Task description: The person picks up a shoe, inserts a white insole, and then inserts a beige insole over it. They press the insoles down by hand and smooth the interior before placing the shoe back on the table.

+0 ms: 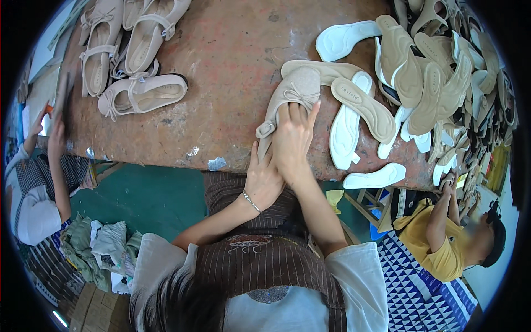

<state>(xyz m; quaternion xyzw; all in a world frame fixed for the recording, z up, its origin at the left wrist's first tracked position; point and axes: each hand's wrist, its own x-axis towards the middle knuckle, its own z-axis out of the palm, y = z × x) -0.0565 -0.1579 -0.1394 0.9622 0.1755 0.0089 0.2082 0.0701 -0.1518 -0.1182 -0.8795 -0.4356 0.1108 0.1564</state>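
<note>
The right hand (294,135) has its fingers bunched narrow inside the opening of a beige bow-trimmed Mary Jane (303,83), with one digit outside along its side. The left hand (264,182) is at that shoe's heel end; the right hand partly covers it, so I cannot tell how firmly it grips. The Mary Jane lies over the near part of the tabletop (221,83), toe away from the wearer, its buckled strap (266,129) at its left side.

This shoe looks midway through: its upper, bow and buckle are there, but the fingers hide whether an insole is seated within.

Just beyond its toe lies a loose beige insole (338,69); to its right, another beige insole (362,108) crosses a white one (344,141). Further right of it, a heap of insoles (426,74) suggests plenty is left. Well to its left, a group of matching shoes (145,94), several with insoles showing inside, seems further along, probably done at this step. Beyond those, left of the Mary Jane, is a co-worker's hand (57,141); another co-worker in yellow (437,243) is far to its right.
</note>
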